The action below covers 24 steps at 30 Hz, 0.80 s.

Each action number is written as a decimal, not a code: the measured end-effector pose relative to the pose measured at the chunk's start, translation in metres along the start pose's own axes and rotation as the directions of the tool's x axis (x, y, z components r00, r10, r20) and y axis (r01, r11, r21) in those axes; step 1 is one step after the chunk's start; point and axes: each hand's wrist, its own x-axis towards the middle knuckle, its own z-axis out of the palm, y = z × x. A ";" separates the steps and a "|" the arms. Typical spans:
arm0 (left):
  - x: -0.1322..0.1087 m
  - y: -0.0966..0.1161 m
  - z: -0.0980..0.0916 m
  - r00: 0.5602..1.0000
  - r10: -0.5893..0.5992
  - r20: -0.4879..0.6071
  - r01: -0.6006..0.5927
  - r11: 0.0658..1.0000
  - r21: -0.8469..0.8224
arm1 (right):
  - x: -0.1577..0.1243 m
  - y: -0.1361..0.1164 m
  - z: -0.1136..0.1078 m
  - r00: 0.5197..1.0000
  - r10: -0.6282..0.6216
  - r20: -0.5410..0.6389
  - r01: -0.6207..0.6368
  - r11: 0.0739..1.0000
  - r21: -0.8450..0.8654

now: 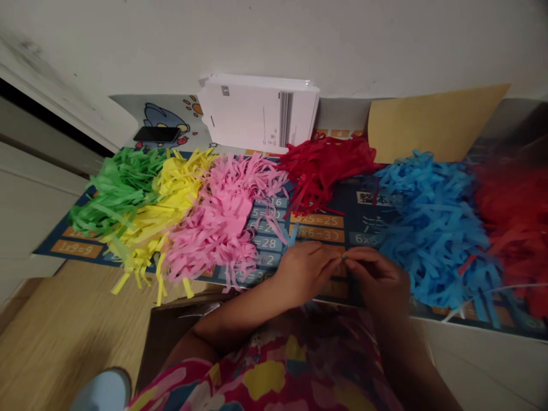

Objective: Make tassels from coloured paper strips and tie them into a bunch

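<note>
Left hand (305, 273), right hand (377, 281) pinch tiny blue paper scrap (343, 258).

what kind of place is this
Probably a craft spot in a home, though that's a judgement: a printed times-table mat lies on a low surface, heaps of coloured paper strips cover it, and a wooden floor shows beside it.

Left hand (305, 273) and right hand (377, 279) close together, fingers (338, 260) curled, tips meeting in a pinch, left forearm (231, 322) angled inward

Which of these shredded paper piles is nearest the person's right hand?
The blue pile, just beside the right hand; the pink pile lies past the left hand.
</note>
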 end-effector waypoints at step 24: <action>0.003 -0.015 -0.009 0.996 0.074 -0.058 -0.078 0.994 -0.079 | 0.003 -0.004 0.002 0.987 -0.146 0.073 0.157 0.968 -0.197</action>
